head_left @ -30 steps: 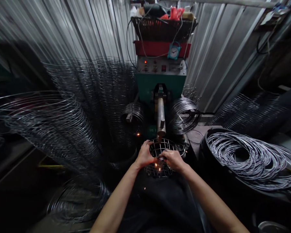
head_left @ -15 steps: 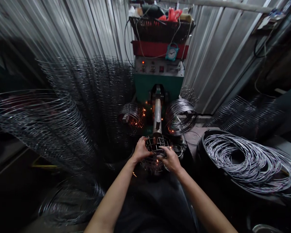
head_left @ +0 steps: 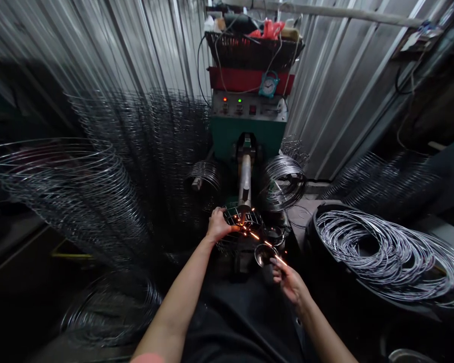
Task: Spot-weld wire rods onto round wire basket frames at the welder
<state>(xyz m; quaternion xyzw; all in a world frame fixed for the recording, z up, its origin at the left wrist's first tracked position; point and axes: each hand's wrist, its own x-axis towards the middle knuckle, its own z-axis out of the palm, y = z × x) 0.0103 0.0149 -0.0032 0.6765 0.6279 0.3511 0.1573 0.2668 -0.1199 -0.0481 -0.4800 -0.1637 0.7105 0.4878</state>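
Observation:
My left hand (head_left: pixel 217 227) is closed on the left side of a round wire cage (head_left: pixel 232 214), its thumb pointing toward the sparks. The cage sits under the tip of a spot welder's metal arm (head_left: pixel 245 181). Bright sparks (head_left: pixel 249 233) fly from just below that tip toward the lower right. Lower and to the right, my right hand (head_left: pixel 290 282) pinches a small metal ring (head_left: pixel 264 255) at its right edge, apart from the cage. Another ring-shaped piece (head_left: pixel 274 235) lies beside the cage. The cage's lower part is dark and hard to make out.
Coils of wire (head_left: pixel 203 184) and more wire (head_left: pixel 285 181) flank the welder's arm. Tall stacks of wire hoops (head_left: pixel 68 186) stand at left. A black tub (head_left: pixel 318 222) on the right holds many wire rings (head_left: pixel 348 242). A clock (head_left: pixel 268 84) hangs on the green machine (head_left: pixel 227 131).
My right hand has left the cage and moved down and right with the small ring. My left hand stays at the cage. A green light has come on, and sparks now stream rightward.

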